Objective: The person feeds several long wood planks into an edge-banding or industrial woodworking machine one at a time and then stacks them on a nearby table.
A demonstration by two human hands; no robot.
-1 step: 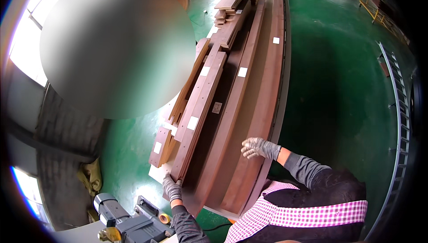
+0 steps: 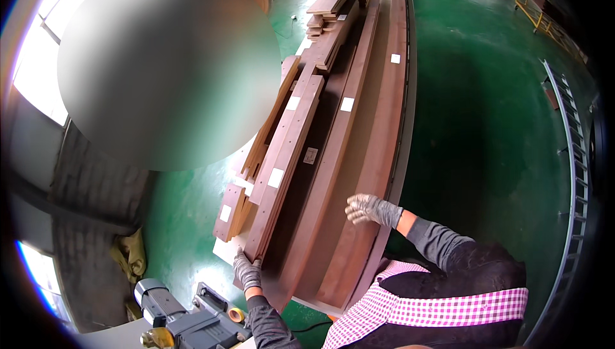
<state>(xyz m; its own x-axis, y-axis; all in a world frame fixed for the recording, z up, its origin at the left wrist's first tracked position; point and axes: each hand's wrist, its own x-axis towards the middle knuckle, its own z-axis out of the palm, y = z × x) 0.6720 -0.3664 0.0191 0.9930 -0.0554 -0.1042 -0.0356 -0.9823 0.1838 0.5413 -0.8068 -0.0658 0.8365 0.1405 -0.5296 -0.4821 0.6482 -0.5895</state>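
Observation:
Long reddish-brown wooden boards (image 2: 343, 118) with white labels lie lengthwise on a long pale-topped table (image 2: 224, 250). My left hand (image 2: 248, 273), in a grey glove, grips the near end of a narrow stacked board (image 2: 274, 198), with the thumb and fingers on either side of its corner. Over the wide board (image 2: 364, 203) at the right is my right hand (image 2: 371, 210), gloved too. It holds nothing; its fingers are apart and slightly bent. Whether it touches that board I cannot tell. A short block of boards (image 2: 229, 213) stands left of the narrow stack.
A grey motor-driven machine (image 2: 192, 317) with a roll of tape (image 2: 236, 314) is at the lower left. Smaller board pieces (image 2: 330, 1) are piled at the far end. A metal ladder-like rail (image 2: 572, 137) runs along the right, and a yellow-framed cart (image 2: 544, 21) stands far right.

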